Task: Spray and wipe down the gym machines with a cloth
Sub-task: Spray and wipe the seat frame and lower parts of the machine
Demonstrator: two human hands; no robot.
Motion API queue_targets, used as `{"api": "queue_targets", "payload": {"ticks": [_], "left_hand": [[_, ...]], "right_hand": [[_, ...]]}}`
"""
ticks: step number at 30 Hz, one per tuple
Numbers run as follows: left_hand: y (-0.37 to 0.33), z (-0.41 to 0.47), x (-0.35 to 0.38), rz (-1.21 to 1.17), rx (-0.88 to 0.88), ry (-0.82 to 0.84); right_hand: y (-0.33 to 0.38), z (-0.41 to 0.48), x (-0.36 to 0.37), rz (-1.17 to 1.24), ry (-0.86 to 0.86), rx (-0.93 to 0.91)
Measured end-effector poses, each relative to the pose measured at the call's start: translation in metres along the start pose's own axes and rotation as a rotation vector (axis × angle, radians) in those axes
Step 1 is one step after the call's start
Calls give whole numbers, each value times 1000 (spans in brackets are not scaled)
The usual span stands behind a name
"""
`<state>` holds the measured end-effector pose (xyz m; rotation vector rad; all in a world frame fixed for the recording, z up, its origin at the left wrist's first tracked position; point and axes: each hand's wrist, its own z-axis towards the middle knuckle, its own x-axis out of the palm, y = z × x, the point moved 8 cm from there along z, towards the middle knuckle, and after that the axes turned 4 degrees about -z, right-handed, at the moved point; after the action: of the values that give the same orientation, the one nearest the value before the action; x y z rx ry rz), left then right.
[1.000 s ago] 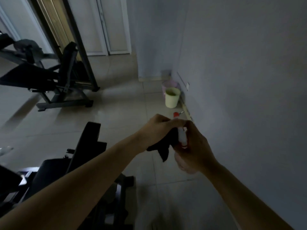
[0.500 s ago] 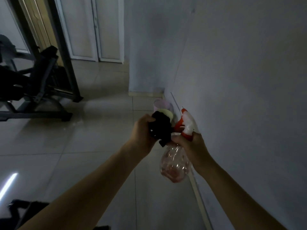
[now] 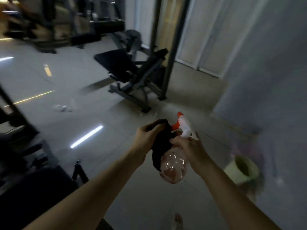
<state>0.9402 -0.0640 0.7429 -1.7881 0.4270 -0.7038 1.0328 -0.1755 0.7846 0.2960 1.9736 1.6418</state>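
Observation:
My left hand (image 3: 147,138) grips a black cloth (image 3: 160,145) that hangs down in front of me. Right beside it, my right hand (image 3: 189,146) holds a clear spray bottle (image 3: 174,166) by its neck; the white and orange trigger head (image 3: 183,126) points up and left. The bottle holds a little reddish liquid at the bottom. The cloth touches the bottle's left side. A black gym machine (image 3: 131,72) with a padded seat and a tall upright frame stands ahead on the tiled floor.
A pale green bucket (image 3: 241,168) sits on the floor against the grey wall (image 3: 265,80) at right. Another dark machine (image 3: 25,163) fills the lower left. More equipment (image 3: 49,30) stands at the back left. White doors (image 3: 204,39) are behind the machine.
My view has swung left from the wall toward the gym machines. Both hands still hold the cloth and bottle together, now lower in the view. The bucket has shifted to the right.

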Motion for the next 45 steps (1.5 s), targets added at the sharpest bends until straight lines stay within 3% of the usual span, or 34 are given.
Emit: {"api": "queue_targets", "payload": {"ticks": [6, 12, 17, 21, 26, 37, 45], "left_hand": [[29, 61, -94, -72, -103, -403], [62, 54, -134, -347, -120, -697], [97, 26, -182, -474, -141, -1141], [149, 26, -221, -565, -203, -1334], [216, 50, -274, -576, -361, -1397], [331, 84, -356, -434, -646, -1466], [397, 128, -392, -26, -1069, -1473]], "right_hand": [[-22, 130, 79, -19, 527, -18], [-24, 175, 147, -130, 963, -66], [-54, 182, 215, -259, 1240, -99], [-96, 213, 264, -377, 1289, -26], [-152, 275, 312, -592, 1412, 17], [-246, 370, 467, -892, 1824, -187], [-327, 394, 582, -900, 2154, -407]]}}
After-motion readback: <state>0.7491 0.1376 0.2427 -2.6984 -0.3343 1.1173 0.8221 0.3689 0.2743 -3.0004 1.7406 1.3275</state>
